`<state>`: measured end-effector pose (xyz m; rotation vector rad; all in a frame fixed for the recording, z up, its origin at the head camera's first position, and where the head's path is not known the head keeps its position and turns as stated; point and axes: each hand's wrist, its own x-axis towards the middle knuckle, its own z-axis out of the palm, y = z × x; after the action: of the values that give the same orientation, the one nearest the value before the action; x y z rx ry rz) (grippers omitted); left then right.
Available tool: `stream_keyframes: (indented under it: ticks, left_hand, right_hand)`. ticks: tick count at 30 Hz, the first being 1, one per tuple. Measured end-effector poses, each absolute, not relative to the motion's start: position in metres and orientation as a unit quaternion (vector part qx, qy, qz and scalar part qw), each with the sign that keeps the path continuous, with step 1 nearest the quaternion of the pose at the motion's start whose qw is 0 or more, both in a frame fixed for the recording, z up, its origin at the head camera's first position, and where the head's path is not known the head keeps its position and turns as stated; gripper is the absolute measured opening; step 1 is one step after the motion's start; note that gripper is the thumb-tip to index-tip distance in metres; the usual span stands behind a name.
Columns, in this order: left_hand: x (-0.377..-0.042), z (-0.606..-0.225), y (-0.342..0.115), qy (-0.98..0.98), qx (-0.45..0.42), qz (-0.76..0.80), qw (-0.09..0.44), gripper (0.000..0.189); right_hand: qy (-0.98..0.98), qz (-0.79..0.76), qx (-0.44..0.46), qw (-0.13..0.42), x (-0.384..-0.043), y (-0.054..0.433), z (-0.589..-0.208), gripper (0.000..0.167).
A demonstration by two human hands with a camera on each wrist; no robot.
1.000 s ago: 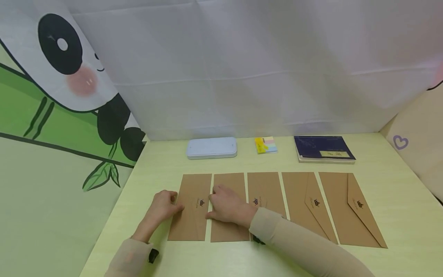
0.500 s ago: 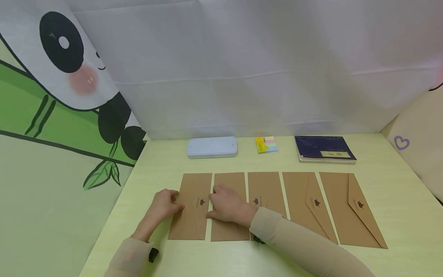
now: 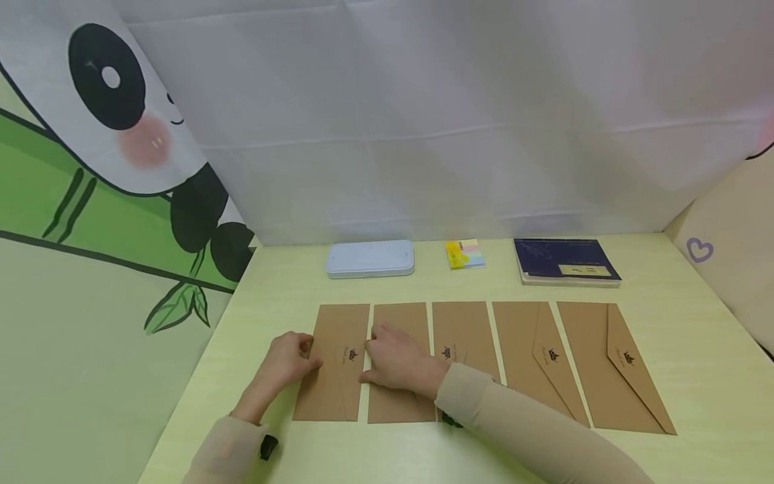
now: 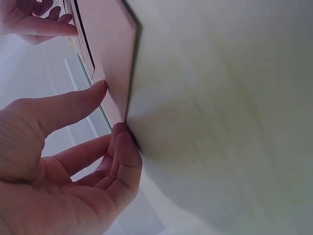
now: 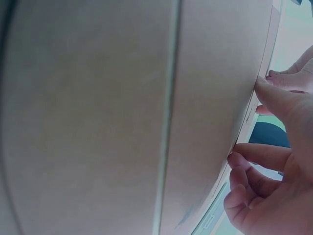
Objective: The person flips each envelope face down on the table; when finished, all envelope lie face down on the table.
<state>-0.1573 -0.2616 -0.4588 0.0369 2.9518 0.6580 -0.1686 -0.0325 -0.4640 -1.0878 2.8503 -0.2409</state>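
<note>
Several brown paper envelopes lie side by side in a row on the table, some with a black crown print. The left hand point(image 3: 285, 357) is at the outer edge of the leftmost envelope point(image 3: 335, 329). In the left wrist view its thumb point(image 4: 83, 104) rests on the paper, with curled fingertips right at the edge. The right hand point(image 3: 396, 357) lies over the second envelope point(image 3: 394, 405), thumb and index finger spread along its left edge, other fingers curled. The right forearm covers part of the third envelope point(image 3: 461, 323). To the right are the fourth envelope point(image 3: 517, 349) and fifth envelope point(image 3: 583, 370).
Along the back of the table point(image 3: 278, 289) stand a pale flat case point(image 3: 370, 259), a pad of coloured sticky notes point(image 3: 464, 254) and a dark blue book point(image 3: 562, 257). Behind them hangs a white cloth point(image 3: 423, 134). Printed walls flank both sides.
</note>
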Motion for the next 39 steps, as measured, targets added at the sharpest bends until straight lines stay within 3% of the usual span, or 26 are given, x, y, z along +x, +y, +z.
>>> stream_keyframes:
  ticks: [39]
  left_hand:
    - [-0.1588,-0.4598,-0.2618,0.954,-0.025,0.292,0.061,0.046]
  right_hand:
    - [0.929,-0.080,-0.359,0.046,-0.1701,-0.0337,-0.4631,0.047]
